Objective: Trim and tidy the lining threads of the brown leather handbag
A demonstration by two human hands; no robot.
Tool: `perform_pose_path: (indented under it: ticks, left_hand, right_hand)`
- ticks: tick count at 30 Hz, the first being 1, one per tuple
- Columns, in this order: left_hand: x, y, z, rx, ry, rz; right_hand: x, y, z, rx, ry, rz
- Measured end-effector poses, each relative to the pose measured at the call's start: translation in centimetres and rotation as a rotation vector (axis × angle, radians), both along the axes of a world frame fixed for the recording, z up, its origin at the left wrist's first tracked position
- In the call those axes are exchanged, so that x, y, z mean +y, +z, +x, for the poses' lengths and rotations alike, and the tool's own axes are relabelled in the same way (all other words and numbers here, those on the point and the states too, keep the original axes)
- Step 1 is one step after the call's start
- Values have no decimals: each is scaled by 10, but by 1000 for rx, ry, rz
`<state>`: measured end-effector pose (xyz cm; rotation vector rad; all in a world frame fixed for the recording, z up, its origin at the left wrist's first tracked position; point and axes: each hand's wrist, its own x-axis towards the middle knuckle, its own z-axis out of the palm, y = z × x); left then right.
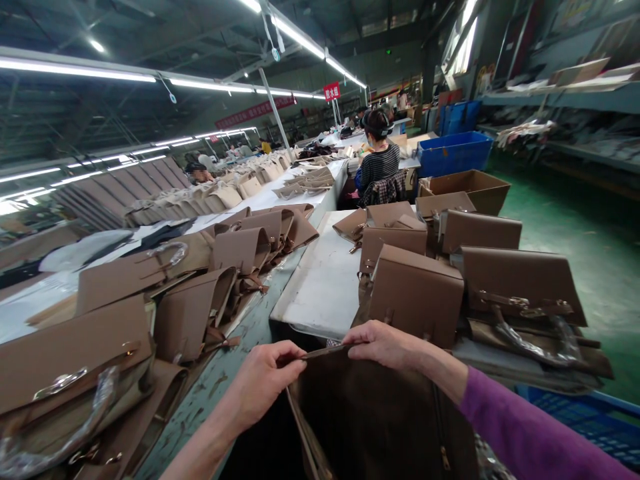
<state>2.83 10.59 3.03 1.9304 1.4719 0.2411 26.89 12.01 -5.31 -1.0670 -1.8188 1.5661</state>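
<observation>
A dark brown handbag (370, 407) sits close in front of me, its inside lining and a zip with a gold-coloured pull (444, 459) showing. My left hand (270, 380) pinches one end of the bag's upper edge between thumb and fingers. Farther right along that edge, my right hand (383, 343) is closed on it too, below a purple sleeve (530, 433). A short strip of the edge runs between the two hands. The bag's lower part falls outside the view.
Finished-looking brown handbags (115, 273) line the left table, some with plastic-wrapped handles. More handbags (415, 293) crowd the white table (320, 280) ahead. A co-worker (380, 160) in a striped top sits beyond. Blue bins (455, 152) and a brown box (470, 190) stand behind, right.
</observation>
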Motion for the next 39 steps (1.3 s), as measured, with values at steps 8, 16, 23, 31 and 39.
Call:
perform_pose_path:
  ticks: [8, 16, 23, 31, 39]
  left_hand:
    - [2, -6, -6, -120, 40, -83]
    - [3, -10, -8, -205, 79, -154]
    - [-2, -9, -2, -187, 109, -125]
    - [-7, -12, -5, -158, 96, -94]
    - [-9, -10, -6, -175, 105, -114]
  right_hand:
    - [2, -3, 0, 4, 6, -5]
    - [1, -1, -1, 32, 16, -30]
    - [1, 0, 1, 38, 16, -13]
    - [-4, 16, -8, -65, 11, 135]
    - [-7, 22, -24, -282, -71, 255]
